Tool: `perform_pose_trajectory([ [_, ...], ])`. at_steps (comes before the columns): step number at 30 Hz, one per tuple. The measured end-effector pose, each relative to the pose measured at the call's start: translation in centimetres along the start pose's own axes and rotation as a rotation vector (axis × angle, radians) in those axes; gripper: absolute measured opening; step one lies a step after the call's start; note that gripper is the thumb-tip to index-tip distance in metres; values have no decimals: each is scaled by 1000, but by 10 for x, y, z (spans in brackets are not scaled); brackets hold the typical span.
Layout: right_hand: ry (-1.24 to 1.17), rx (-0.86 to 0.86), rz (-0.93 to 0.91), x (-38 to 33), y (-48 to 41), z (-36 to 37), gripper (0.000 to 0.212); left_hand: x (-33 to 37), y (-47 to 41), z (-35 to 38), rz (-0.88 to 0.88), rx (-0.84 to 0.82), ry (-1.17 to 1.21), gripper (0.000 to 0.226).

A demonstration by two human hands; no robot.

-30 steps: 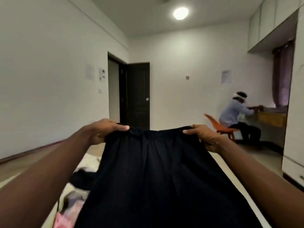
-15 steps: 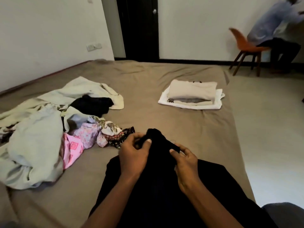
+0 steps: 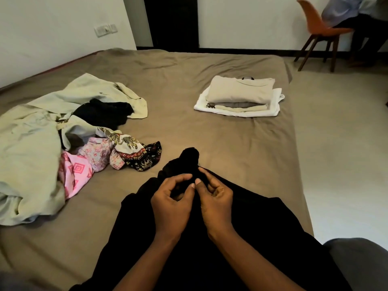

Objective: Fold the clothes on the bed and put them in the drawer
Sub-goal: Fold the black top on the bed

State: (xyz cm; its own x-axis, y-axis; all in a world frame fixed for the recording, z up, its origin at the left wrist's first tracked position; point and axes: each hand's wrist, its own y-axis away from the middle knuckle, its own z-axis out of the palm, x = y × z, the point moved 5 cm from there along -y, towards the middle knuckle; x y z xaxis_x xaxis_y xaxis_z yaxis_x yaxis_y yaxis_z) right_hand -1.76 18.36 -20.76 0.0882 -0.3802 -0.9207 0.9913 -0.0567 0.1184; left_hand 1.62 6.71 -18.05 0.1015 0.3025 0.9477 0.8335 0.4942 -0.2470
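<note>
Folding step in hand: black garment [image 3: 252, 238] pinched, bunched in curled fingers of left hand [image 3: 170, 204] and right hand [image 3: 216, 204]; rest spread on bed [image 3: 210, 133] beneath fingers. Next, probably: edges matched, cloth flattened. Folded stack [image 3: 241, 95] beyond fingers, rightward.

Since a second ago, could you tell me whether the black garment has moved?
Yes, downward: the black garment, then held up above the bed, now lies on it.

black garment [image 3: 262, 227]: dropped from raised spread onto bed [image 3: 210, 80] | left hand [image 3: 170, 204], right hand [image 3: 216, 202]: now together, pinching bunched top
</note>
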Motion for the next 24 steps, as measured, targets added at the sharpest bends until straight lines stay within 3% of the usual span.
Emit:
perform_pose_trajectory([
  [4,10,-21,13,3,-4,-1,32,2,-1,1,-15,8,82,22],
  [9,71,-105,18,7,-7,-2,46,-4,-3,7,-69,-141,1,33],
  [13,233,-110,-91,6,-15,-9,47,-6,-11,11,-190,-295,226,45],
  [15,242,-99,-116,1,-20,-8,40,3,-21,1,-61,-279,101,50],
  [17,250,-160,-130,-12,-21,-1,40,22,-38,-12,239,-278,-199,63],
  [19,283,-311,-170,-33,-23,13,41,44,-63,-12,481,-464,-423,84],
  [22,290,-503,-242,-78,-39,36,41,75,-105,-3,486,-803,-579,91],
  [24,257,-473,-278,-118,-56,47,37,108,-136,0,440,-808,-591,74],
])
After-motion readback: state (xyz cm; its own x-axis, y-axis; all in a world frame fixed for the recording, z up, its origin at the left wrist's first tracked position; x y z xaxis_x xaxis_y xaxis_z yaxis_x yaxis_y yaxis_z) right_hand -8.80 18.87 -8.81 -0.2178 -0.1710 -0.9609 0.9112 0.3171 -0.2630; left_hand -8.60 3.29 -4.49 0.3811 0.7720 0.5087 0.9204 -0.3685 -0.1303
